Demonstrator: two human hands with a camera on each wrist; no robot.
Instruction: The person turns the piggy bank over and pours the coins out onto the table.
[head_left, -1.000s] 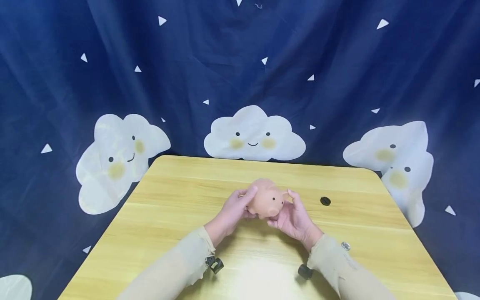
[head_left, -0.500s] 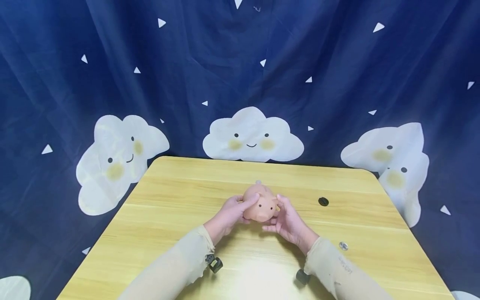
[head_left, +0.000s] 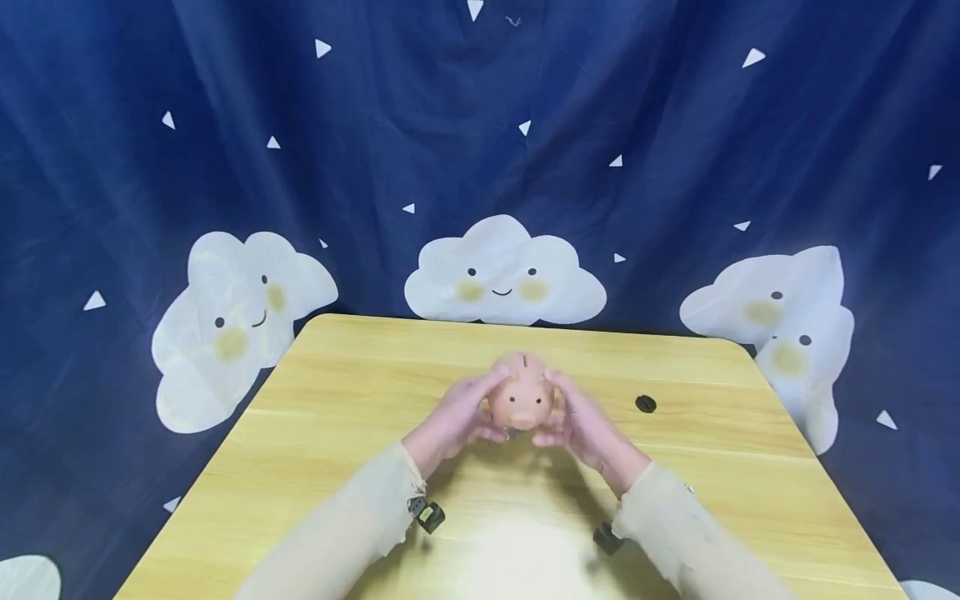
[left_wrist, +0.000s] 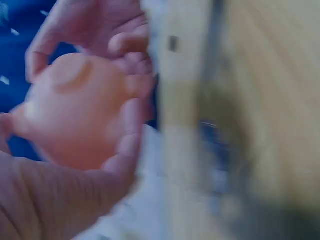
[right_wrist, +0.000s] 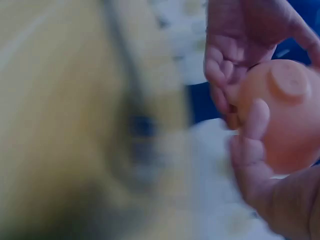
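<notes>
A pink piggy bank (head_left: 521, 390) faces the head camera between my two hands, a dark slot on its top. My left hand (head_left: 457, 415) grips one side, thumb high by the ear and fingers curled below. On the other side my right hand (head_left: 588, 423) holds it the same way. Both wrist views show the pig's round snout (left_wrist: 71, 72) and the fingers around its body. A small shiny thing (head_left: 510, 434) shows just under the pig; its kind is too blurred to tell.
A black round plug (head_left: 646, 404) lies on the wooden table (head_left: 360, 375), right of the hands. Part of a silvery round piece (head_left: 689, 489) peeks out beside the right sleeve. A dark blue curtain (head_left: 360, 150) with clouds hangs behind the table's far edge.
The pig has turned from facing right to facing the head camera, and it now sits higher with its slot showing. The right fingers have closed in along its side.
</notes>
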